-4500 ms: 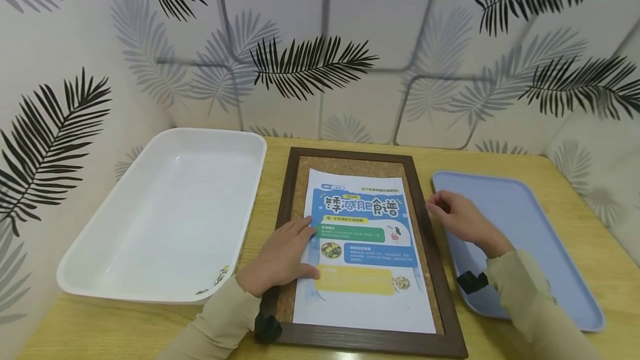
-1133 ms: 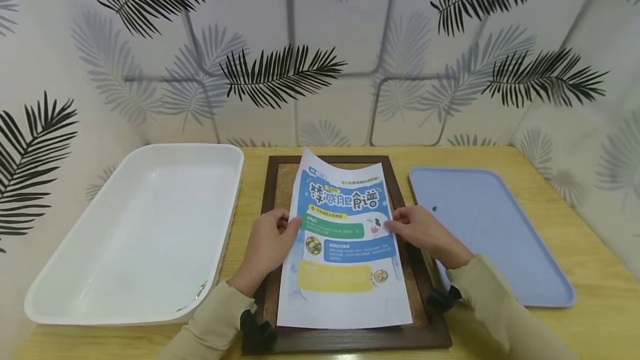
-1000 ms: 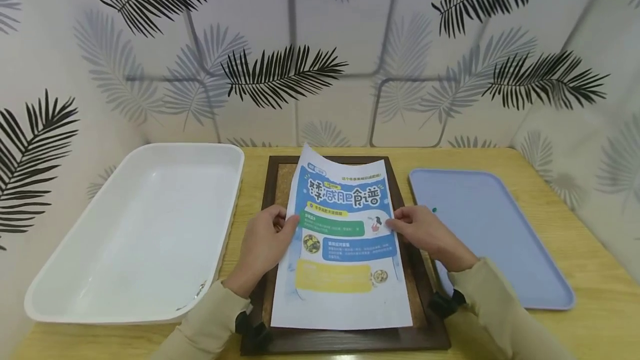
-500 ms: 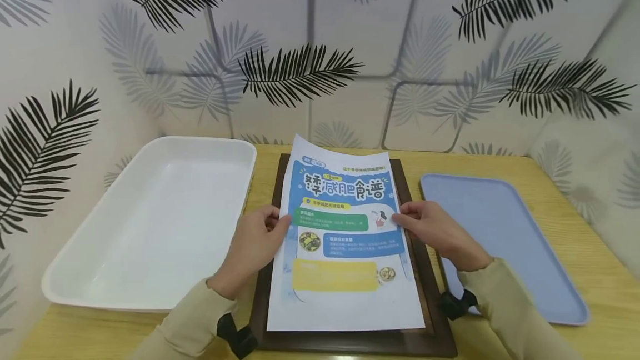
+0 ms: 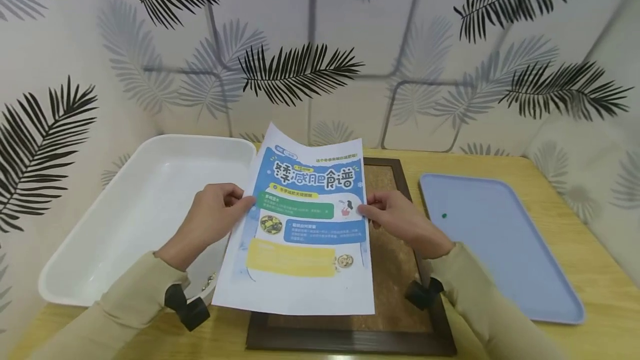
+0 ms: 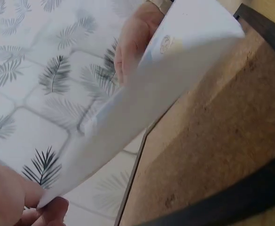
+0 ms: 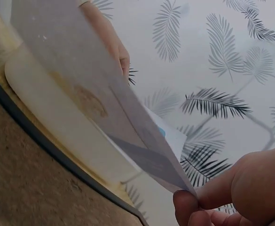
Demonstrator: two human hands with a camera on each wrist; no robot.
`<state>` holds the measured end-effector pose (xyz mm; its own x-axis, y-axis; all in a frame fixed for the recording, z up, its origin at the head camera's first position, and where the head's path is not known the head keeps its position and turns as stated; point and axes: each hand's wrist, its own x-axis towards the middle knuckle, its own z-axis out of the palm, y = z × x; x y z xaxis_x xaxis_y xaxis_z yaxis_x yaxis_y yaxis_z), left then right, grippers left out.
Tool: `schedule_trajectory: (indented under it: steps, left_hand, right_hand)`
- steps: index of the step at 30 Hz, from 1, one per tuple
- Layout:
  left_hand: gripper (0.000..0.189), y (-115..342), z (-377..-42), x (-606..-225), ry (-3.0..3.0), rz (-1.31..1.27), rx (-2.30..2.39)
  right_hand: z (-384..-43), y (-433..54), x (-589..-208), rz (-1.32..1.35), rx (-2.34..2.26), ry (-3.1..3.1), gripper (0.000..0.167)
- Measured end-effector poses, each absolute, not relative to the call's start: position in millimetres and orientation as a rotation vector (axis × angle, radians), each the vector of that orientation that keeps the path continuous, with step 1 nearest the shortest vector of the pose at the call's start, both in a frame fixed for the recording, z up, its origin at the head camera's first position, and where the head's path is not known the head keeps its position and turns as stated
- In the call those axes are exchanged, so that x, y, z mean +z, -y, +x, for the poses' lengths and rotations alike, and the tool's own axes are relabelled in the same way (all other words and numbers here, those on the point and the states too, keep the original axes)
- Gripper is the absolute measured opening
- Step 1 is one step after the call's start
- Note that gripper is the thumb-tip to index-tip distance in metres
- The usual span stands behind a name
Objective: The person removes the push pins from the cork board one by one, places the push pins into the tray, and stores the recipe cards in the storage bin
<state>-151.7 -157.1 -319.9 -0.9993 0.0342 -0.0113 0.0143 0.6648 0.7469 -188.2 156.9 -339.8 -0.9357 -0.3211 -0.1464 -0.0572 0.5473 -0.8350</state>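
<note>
A printed paper poster (image 5: 300, 232) with blue, green and yellow blocks is held up in the air by both hands. My left hand (image 5: 212, 215) pinches its left edge between thumb and fingers, as the left wrist view shows at the paper's corner (image 6: 57, 188). On the opposite edge, my right hand (image 5: 402, 221) pinches the sheet the same way. Beneath the sheet lies a brown-framed cork board (image 5: 395, 271), its left part hidden by the paper. In both wrist views the paper stands apart from the cork.
At left is a deep white tray (image 5: 150, 199) with small shiny bits near its front right corner, partly behind the left arm and the paper. A shallow blue tray (image 5: 500, 249) with a tiny green item (image 5: 444, 215) lies at right. A patterned wall closes the back.
Earlier the paper lay on the cork board under my left hand. Both hands then took its edges, and have now lifted it up and left, uncovering the board's right part.
</note>
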Motion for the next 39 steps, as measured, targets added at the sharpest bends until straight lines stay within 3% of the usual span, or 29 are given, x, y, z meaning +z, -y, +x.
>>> schedule_trajectory:
  steps: [21, 39]
  left_hand:
    - [0.036, 260.3, -178.7, -350.8, -2.937, -0.084, 1.157]
    - [0.04, 319.9, -193.0, -350.3, -2.943, -0.116, 0.963]
  right_hand:
    - [-220.4, -60.8, -342.5, -0.378, -1.436, -2.374, 0.02]
    - [-232.4, -0.9, -349.1, -0.404, -1.442, -2.277, 0.022]
